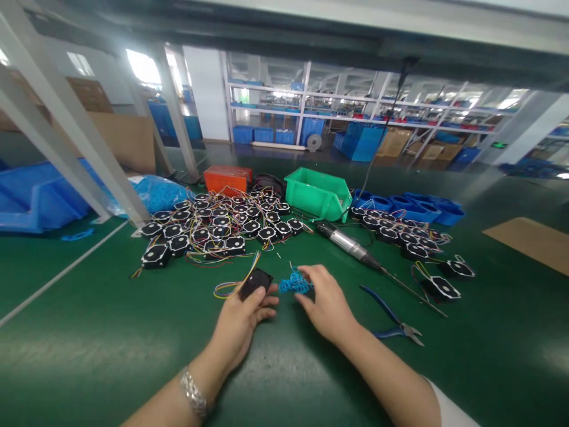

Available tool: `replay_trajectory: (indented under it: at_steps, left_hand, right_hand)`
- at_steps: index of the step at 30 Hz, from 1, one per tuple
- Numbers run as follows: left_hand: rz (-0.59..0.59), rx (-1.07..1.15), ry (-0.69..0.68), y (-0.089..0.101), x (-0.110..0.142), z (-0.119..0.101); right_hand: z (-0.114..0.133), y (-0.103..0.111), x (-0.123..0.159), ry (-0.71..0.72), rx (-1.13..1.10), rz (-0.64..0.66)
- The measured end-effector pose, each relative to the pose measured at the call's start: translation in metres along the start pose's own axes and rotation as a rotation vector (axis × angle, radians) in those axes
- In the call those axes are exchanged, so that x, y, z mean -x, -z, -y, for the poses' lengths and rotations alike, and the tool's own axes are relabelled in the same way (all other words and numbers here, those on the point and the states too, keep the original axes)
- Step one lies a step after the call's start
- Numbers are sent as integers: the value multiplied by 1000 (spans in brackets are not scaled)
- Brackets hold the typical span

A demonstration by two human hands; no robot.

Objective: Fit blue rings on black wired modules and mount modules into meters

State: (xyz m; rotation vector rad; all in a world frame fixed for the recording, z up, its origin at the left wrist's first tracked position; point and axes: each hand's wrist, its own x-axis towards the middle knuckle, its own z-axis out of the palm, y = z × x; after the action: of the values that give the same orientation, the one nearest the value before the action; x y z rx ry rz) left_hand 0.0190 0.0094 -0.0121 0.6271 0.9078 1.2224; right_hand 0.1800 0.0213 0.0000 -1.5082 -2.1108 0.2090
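My left hand [242, 323] is closed on a small black square fan unit [256, 281] with coloured wires trailing left over the green mat [111, 344]. Fingers of my right hand [326, 299] pinch at a small heap of blue rubber pieces [294, 284] lying just right of the fan. A large pile of the same black fan units [213, 228] with tangled wires lies behind my hands. A second group of fans [406, 234] sits to the right.
An electric screwdriver [355, 249] lies right of centre, its cable rising upward. Blue-handled pliers [393, 320] rest near my right wrist. A green bin [317, 193], an orange box [227, 178], blue trays [422, 207] and a bag of blue parts [157, 193] stand behind.
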Motion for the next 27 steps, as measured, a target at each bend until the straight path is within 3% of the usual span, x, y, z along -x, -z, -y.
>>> replay_trajectory:
  at_steps: [4, 9, 27]
  left_hand:
    - [2, 63, 60, 3, -6, -5]
    - [82, 38, 97, 3, -4, 0]
    - [106, 107, 131, 0, -4, 2]
  right_hand:
    - [-23, 4, -12, -71, 132, 47]
    - [-21, -7, -10, -52, 242, 125]
    - [-23, -2, -14, -144, 120, 159]
